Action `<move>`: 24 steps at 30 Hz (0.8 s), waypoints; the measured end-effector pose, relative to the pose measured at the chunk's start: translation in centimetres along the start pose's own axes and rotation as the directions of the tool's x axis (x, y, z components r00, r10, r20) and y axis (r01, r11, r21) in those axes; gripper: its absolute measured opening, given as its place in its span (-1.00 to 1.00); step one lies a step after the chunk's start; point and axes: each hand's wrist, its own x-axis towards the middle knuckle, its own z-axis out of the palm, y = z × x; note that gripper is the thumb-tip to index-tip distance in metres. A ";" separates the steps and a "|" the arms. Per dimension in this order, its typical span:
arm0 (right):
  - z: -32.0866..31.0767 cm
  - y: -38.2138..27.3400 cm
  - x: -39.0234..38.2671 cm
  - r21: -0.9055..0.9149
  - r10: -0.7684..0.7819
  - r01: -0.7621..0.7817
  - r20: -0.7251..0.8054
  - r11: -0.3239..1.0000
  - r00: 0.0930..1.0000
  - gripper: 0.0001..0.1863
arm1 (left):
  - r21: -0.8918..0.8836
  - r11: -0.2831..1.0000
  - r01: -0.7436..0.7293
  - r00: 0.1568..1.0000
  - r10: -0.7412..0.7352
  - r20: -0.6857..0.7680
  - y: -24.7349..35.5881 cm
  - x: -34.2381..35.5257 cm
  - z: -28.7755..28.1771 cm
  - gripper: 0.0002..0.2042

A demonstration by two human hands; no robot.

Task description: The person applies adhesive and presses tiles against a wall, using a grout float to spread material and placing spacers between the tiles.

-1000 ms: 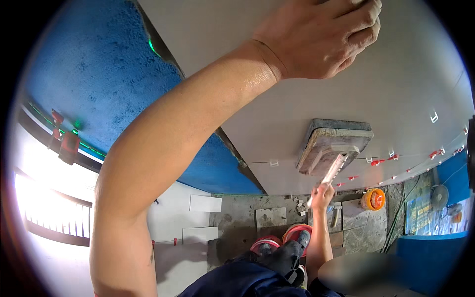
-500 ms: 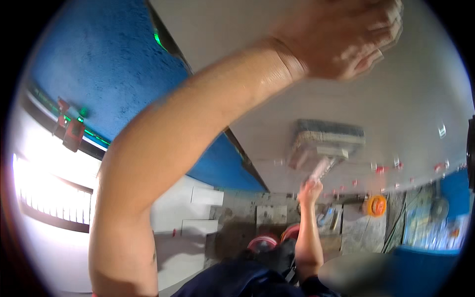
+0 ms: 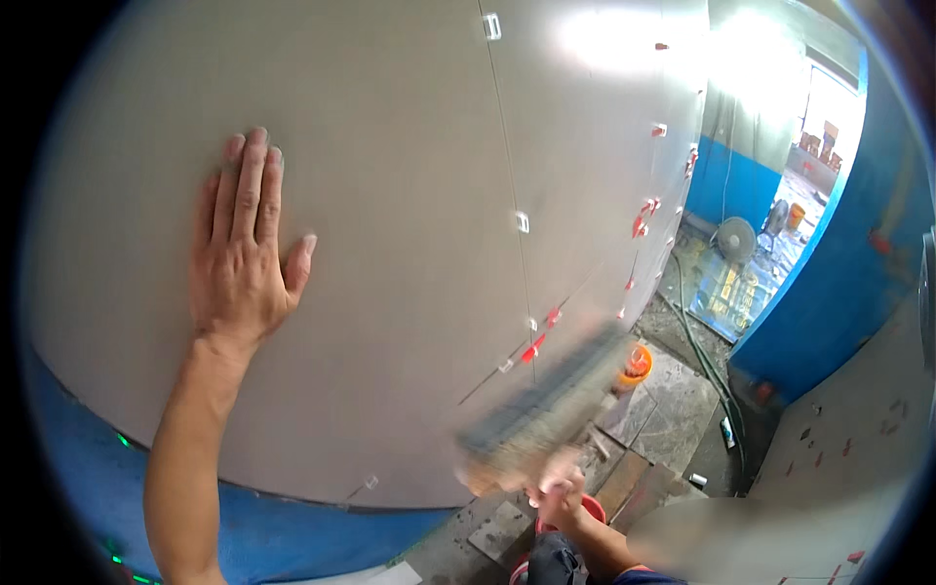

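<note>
My left hand (image 3: 239, 263) lies flat against a large, smooth greyish-beige wall tile (image 3: 380, 244), its fingers stretched out and nothing in it. Low in the view, my right hand (image 3: 561, 497) is wrapped round the short handle of a tool with a thick rectangular head (image 3: 546, 409). The head has a dark layer and a pale layer and is smeared by motion. It is tilted close to the tile's lower right part; whether it touches cannot be told. White clips (image 3: 523, 222) and red wedges (image 3: 533, 348) sit along the tile joints.
An orange bucket (image 3: 636, 364) stands on the floor beside the wall, with a red container (image 3: 592, 509) near my feet. Green hoses (image 3: 704, 361) run along the floor. Farther off, a fan (image 3: 735, 240) stands near a doorway with a blue-painted wall (image 3: 819, 292). Green laser marks show at lower left.
My view has turned toward the right. My left hand, earlier blurred with its arm across the top, now rests flat on the tile. The tool has swung nearer, still in my right hand.
</note>
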 end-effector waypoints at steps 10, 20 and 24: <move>3.8 -0.7 22.5 0.086 0.227 -0.220 -0.090 0.972 0.970 -0.40 | -0.051 0.999 0.010 0.998 -0.007 0.065 -0.1 0.6 0.0 -0.28; -3.5 -12.4 22.6 -0.041 0.299 -0.297 0.063 0.954 0.952 -0.32 | 0.126 0.953 0.276 0.936 -0.237 -0.261 -9.1 8.6 -3.4 -0.35; -7.0 -15.9 21.2 -0.183 -0.220 0.212 -0.021 0.960 0.975 -0.47 | 0.099 0.956 0.276 0.925 -0.236 -0.298 -10.4 10.4 -4.5 -0.38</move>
